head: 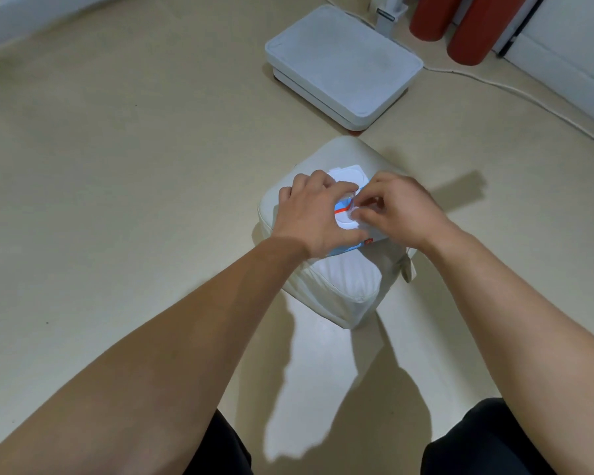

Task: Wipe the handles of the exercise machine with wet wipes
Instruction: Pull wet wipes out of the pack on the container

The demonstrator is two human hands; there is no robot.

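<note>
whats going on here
A person is getting into a pack of wet wipes that lies on a white cushion on the floor. The left hand holds the pack down and its lid is flipped open. The right hand pinches at the opening, probably to pull a wipe; none is clearly out yet. No handle is being wiped so far.

We see a smooth, leather-like cream stool, a glossy plastic wipes pack, and a matt, grainy-topped white plastic platform.
</note>
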